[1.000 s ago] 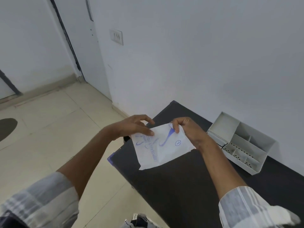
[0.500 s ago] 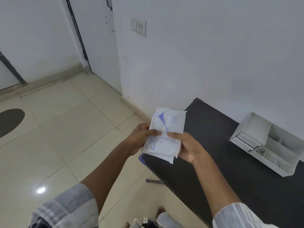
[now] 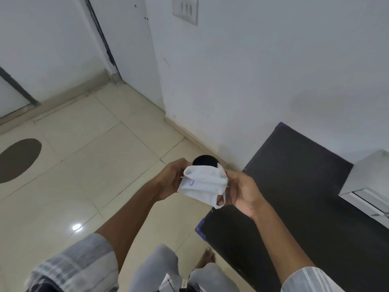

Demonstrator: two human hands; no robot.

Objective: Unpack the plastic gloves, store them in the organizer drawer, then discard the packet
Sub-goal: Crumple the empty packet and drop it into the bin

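Nearest the camera, two checked sleeves [image 3: 80, 264] and a pair of grey trouser legs [image 3: 155, 268] fill the bottom edge, with a bare foot [image 3: 207, 260] on the pale tiled floor [image 3: 105, 165] beside the desk [image 3: 305, 207].

Above them both forearms reach forward and meet at the packet [image 3: 205, 184] — a white paper packet with a little blue print, crumpled and folded between the hands. The left hand [image 3: 170, 180] has its grip closed on the packet's left edge, fingers curled behind it. The right hand [image 3: 242, 192] grasps the right edge, thumb near the upper corner and a fingertip showing through a loop of paper at the lower corner. The packet is held in the air over the floor, just off the desk's left corner, not resting on anything.

Directly behind the packet a round black object [image 3: 205, 160] shows on the floor by the skirting; what it is cannot be told.

To the right, the dark desk runs along the wall, and the white organizer [image 3: 366, 182] sits at the frame's right edge, its drawer front [image 3: 370, 200] partly visible — well apart from the hands.

Farther off stand the white wall with a switch plate [image 3: 185, 9], a door [image 3: 126, 39], and a dark oval patch [image 3: 19, 160] on the floor at left.
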